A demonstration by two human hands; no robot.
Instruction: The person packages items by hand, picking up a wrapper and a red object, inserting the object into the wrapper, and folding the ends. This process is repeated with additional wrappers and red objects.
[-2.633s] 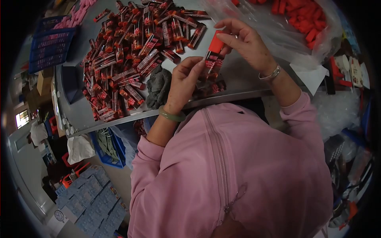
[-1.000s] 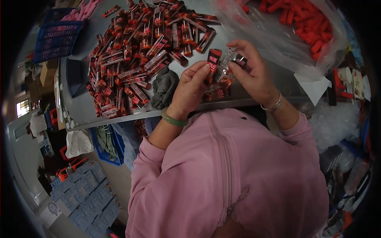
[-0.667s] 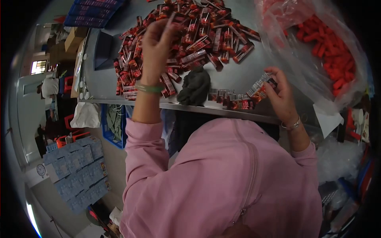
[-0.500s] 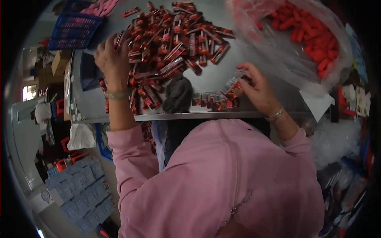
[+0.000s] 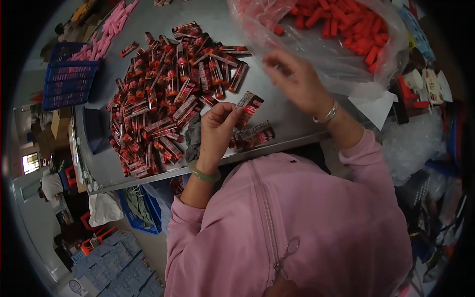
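Near the table's front edge, my left hand [image 5: 217,129] pinches a red and black wrapper [image 5: 251,105] by its lower left end. To the right, my right hand [image 5: 299,81] is raised in front of the clear plastic bag, its fingers apart and slightly blurred, with nothing visible in them. A large pile of red and dark printed packets [image 5: 163,94] spreads to the left of both hands. Below the held wrapper lie more flat wrappers [image 5: 257,134]. A dark grey lump [image 5: 193,138] is partly hidden behind my left hand.
The clear bag [image 5: 316,54] at the upper right holds red pieces [image 5: 358,29]. Pink pieces [image 5: 106,32] lie by a blue basket [image 5: 69,84] at the upper left. White paper [image 5: 372,104] hangs near the right edge. Stacked boxes [image 5: 116,267] stand on the floor.
My left hand has moved right from the pile and now grips a wrapper. My right hand has left the flat wrappers, moving up and left. The view has turned.
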